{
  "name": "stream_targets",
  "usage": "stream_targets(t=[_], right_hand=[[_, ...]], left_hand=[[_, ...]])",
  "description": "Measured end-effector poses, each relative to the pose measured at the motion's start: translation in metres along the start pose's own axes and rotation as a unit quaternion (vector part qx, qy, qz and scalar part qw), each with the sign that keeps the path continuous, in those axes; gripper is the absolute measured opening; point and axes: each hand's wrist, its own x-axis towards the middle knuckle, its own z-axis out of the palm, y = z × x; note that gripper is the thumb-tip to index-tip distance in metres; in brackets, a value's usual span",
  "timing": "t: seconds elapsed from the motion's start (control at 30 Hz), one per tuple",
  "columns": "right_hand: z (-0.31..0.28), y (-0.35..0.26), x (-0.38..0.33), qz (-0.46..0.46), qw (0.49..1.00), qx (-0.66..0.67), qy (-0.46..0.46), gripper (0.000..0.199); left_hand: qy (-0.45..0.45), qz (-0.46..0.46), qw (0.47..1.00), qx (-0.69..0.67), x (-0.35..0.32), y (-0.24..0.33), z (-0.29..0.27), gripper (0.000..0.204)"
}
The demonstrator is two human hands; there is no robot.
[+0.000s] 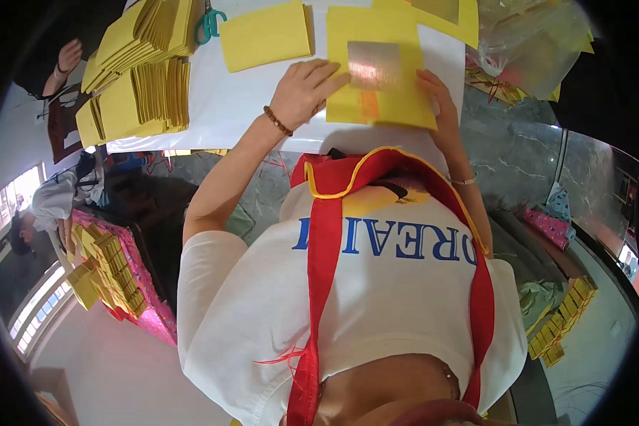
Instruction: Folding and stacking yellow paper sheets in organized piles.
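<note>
A yellow sheet of joss paper, with a shiny foil rectangle and an orange patch below it, is between my hands over the white-covered table. On its left edge, my left hand is closed, with a fingertip lying over the paper. My right hand is closed at the right edge; its thumb is hard to make out. The sheet's near edge casts a shadow on the table cover. A folded yellow piece lies beyond my left hand, and teal-handled scissors rest left of it.
Stacks of folded yellow paper fill the table's left end. More yellow sheets and a clear plastic bag are at the far right. Another person's hand shows at far left; a person works beside a pink-covered table.
</note>
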Motion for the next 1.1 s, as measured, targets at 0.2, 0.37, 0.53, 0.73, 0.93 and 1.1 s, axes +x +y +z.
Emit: stream_targets(t=[0.2, 0.37, 0.53, 0.73, 0.93, 1.1], right_hand=[[-0.014, -0.009, -0.02, -0.106, 0.965, -0.22, -0.1, 0.029], [-0.003, 0.003, -0.02, 0.036, 0.987, -0.108, -0.113, 0.025], [0.015, -0.004, 0.001, 0.188, 0.981, 0.005, 0.056, 0.041], [0.018, -0.006, 0.009, 0.233, 0.969, 0.013, 0.077, 0.048], [0.026, 0.002, 0.013, 0.175, 0.978, -0.059, 0.099, 0.044], [0.026, 0.0, 0.014, 0.211, 0.97, -0.073, 0.1, 0.045]], left_hand=[[-0.019, 0.03, 0.993, -0.113, -0.018, 0.025, -0.007, 0.036], [-0.035, -0.228, 0.935, -0.269, -0.01, 0.031, 0.003, 0.013], [-0.024, -0.395, 0.819, -0.416, 0.005, 0.023, 0.025, 0.018], [0.004, -0.428, 0.807, -0.406, 0.013, 0.015, 0.038, 0.018], [0.014, -0.457, 0.755, -0.47, 0.014, 0.01, 0.044, 0.026], [0.001, -0.436, 0.854, -0.283, 0.028, 0.018, 0.011, 0.03]])
